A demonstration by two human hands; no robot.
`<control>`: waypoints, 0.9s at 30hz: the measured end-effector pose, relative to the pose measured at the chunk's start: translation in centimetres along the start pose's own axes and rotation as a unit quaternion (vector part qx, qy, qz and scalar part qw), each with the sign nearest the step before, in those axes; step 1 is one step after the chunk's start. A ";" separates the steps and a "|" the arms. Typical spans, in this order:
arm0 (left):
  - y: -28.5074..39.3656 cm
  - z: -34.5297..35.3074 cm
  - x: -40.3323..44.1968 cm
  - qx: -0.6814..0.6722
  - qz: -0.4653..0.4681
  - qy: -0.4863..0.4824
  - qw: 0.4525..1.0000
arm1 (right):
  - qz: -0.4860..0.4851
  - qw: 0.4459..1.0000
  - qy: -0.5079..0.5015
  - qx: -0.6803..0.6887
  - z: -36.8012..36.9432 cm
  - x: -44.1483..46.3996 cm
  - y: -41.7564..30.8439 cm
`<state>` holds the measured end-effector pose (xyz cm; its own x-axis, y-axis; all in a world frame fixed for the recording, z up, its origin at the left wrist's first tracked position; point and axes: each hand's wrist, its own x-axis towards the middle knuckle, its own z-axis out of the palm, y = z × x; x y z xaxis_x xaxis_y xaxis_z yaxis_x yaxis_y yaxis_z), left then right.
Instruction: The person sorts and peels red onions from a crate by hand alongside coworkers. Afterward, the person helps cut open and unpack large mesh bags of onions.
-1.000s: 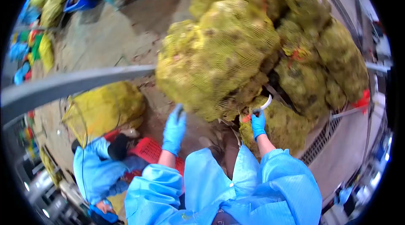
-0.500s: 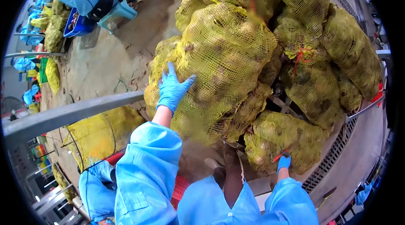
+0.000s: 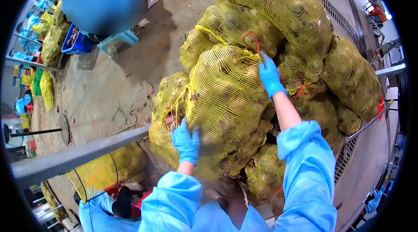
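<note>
A bulging yellow mesh sack [image 3: 226, 88] lies on top of the pile in front of me, its lumpy contents dim through the net. My right hand [image 3: 271, 77], in a blue glove, has its fingers closed at the gathered neck of this sack. Beside the fingertips a red tie [image 3: 251, 37] loops up from the neck. Lower down, my left hand [image 3: 186, 143], gloved too, rests against the sack's near left side with thumb and fingers apart. Close to its fingertips, the netting of a neighbouring sack [image 3: 170, 97] looks bunched. The undersides of the sacks are hidden.
More filled sacks [image 3: 352, 73] are stacked behind and to the right. A metal rail [image 3: 82, 151] runs in from the left. Beyond the pile, a person in blue [image 3: 104, 1] is by a light-blue stool [image 3: 117, 42] and a blue crate [image 3: 76, 42]. A floor grate [image 3: 337, 14] passes on the right.
My right hand has moved up from the red tie on the lower sack to the neck of the top sack. My left hand has slid down, and the view has shifted.
</note>
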<state>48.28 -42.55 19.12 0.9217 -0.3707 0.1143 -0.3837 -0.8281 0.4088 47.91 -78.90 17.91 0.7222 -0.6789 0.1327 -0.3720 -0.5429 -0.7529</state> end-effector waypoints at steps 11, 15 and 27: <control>-1.1 1.9 0.6 0.033 0.033 0.004 0.999 | 0.019 0.907 -0.177 -0.381 2.3 5.8 -0.6; -1.4 2.9 0.3 0.048 0.037 0.040 0.997 | -0.009 0.913 -0.171 -0.371 1.8 5.2 -0.8; -1.5 -3.5 -4.0 -0.092 0.013 -0.044 0.995 | 0.073 0.995 -0.069 0.028 -10.6 -11.0 -2.4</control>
<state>45.37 -38.33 21.22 0.9002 -0.4325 0.0511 -0.3828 -0.7298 0.5665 34.67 -75.38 25.05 0.7371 -0.6724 -0.0678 -0.4492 -0.4125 -0.7925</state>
